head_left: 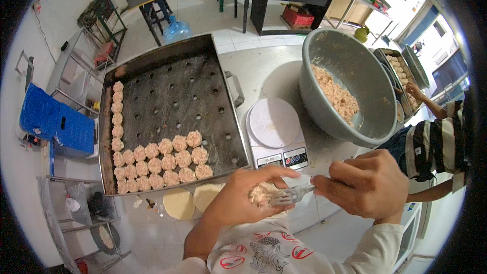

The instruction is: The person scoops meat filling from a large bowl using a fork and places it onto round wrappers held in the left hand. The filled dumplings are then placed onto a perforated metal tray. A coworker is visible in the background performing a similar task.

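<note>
Over the near edge of the table (253,66), the left hand (243,195) curls around a pale lump of filling (260,194), while the right hand (368,185) pinches a silvery utensil (295,194) whose end meets the lump. To their left, a dark tray with holes (172,86) carries dumplings (168,162) in three rows along its near side and a single line up its left side. Two round wrapper piles (178,203) lie beside its near edge. A white scale (274,122) stands between the tray and a grey basin (378,101) of minced filling (335,94).
</note>
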`<state>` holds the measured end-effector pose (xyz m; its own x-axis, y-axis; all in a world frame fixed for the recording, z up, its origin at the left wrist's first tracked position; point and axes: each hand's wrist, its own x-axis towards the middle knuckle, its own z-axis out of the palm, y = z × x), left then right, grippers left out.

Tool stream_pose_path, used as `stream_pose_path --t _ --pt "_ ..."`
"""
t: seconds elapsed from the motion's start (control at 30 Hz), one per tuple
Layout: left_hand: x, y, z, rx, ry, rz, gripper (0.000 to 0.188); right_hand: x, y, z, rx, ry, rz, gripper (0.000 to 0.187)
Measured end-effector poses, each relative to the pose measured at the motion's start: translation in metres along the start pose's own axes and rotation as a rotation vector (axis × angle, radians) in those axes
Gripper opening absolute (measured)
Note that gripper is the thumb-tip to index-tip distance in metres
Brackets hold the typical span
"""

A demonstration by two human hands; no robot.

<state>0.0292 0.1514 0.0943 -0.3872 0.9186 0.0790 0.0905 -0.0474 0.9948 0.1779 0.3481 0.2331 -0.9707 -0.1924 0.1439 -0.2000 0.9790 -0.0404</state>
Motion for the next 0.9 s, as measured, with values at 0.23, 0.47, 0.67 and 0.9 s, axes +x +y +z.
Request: stream_pose_path --t 0.23,0.47,0.67,0.9 --pt "0.001 0.005 0.003 -0.115 0.113 -0.122 0.044 0.007 0.002 0.003 -0.046 0.045 0.079 0.022" --pt "0.006 -0.006 0.001 0.111 0.167 0.219 0.033 -0.001 0.002 0.01 -0.057 0.053 0.104 0.017" --pt "0.011 -0.015 0.005 0.026 0.213 0.095 0.031 0.011 -0.006 0.006 -0.03 -0.207 0.071 0.02" --pt "0.019 -0.019 0.011 -0.027 0.249 0.025 0.032 0.019 0.008 -0.003 -0.115 0.0 0.104 0.013"
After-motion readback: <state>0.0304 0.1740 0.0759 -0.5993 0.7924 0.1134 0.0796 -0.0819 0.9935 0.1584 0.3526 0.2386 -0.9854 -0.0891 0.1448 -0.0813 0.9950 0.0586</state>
